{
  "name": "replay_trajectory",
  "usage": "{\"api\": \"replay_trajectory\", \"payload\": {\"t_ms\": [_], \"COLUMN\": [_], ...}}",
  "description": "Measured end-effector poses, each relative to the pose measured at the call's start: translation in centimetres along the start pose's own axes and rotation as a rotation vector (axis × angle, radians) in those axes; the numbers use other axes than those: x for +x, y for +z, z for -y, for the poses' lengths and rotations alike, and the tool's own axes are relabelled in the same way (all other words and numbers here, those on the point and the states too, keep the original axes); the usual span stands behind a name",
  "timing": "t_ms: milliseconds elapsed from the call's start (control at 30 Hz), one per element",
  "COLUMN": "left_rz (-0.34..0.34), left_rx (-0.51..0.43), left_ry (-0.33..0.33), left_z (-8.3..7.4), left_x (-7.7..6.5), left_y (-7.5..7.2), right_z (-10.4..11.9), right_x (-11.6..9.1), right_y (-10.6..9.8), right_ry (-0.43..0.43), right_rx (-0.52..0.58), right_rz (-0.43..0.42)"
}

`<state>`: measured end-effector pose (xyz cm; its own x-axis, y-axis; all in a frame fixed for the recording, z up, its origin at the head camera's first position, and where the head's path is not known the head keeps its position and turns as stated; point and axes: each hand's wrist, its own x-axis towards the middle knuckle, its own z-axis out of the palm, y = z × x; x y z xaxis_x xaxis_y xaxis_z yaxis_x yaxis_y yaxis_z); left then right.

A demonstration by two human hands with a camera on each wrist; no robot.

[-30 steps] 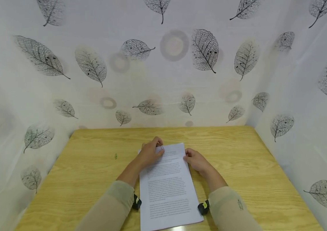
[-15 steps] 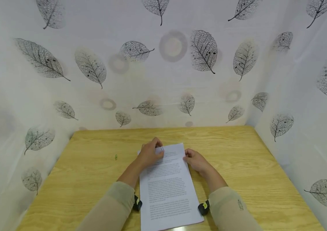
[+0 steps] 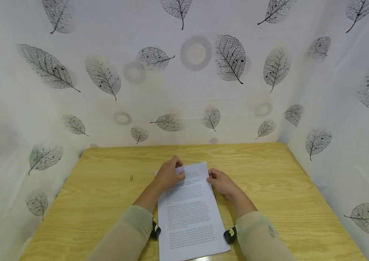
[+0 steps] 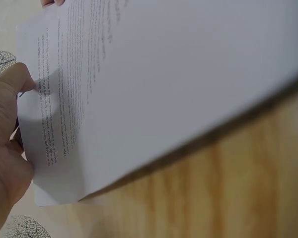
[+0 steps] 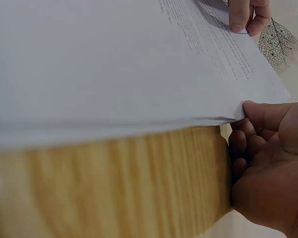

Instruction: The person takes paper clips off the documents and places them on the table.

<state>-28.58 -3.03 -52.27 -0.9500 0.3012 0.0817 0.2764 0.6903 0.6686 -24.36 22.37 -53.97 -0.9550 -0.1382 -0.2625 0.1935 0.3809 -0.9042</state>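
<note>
A stack of printed paper sheets (image 3: pixel 189 217) lies in front of me, its top edge away from me. At that top edge my left hand (image 3: pixel 168 177) pinches a small paper clip (image 3: pixel 182 169) between thumb and fingers; a bit of blue shows at the fingertips in the right wrist view. How far the clip sits over the sheets is hidden. My right hand (image 3: pixel 223 182) grips the right edge of the stack near its upper corner. In the right wrist view the right thumb (image 5: pixel 260 113) lies on top of the paper, with curled fingers below.
A green paper clip (image 3: pixel 131 178) lies on the wooden table (image 3: pixel 269 174), left of the stack. A white curtain (image 3: pixel 184 90) with a leaf pattern encloses the table at the back and both sides.
Both hands keep their hold with almost no movement. The left fingers shift very slightly at the top edge, and the head view tilts a little.
</note>
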Motion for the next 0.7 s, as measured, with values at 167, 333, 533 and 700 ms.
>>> {"api": "replay_trajectory", "payload": {"t_ms": [167, 333, 533, 700], "left_rz": [-0.003, -0.01, -0.026, -0.029], "left_rx": [0.038, 0.029, 0.001, -0.018], "left_ry": [-0.002, -0.022, -0.042, -0.025], "left_z": [0.1, 0.3, 1.1, 1.3], "left_x": [0.1, 0.1, 0.2, 0.0], "left_y": [0.1, 0.0, -0.6, -1.4], "right_z": [-0.1, 0.0, 0.1, 0.4], "right_x": [-0.1, -0.2, -0.2, -0.3], "right_y": [0.1, 0.1, 0.1, 0.3], "right_ry": [-0.011, -0.021, -0.009, 0.002], "right_rx": [0.005, 0.017, 0.023, 0.025], "right_rz": [-0.002, 0.008, 0.007, -0.005]}}
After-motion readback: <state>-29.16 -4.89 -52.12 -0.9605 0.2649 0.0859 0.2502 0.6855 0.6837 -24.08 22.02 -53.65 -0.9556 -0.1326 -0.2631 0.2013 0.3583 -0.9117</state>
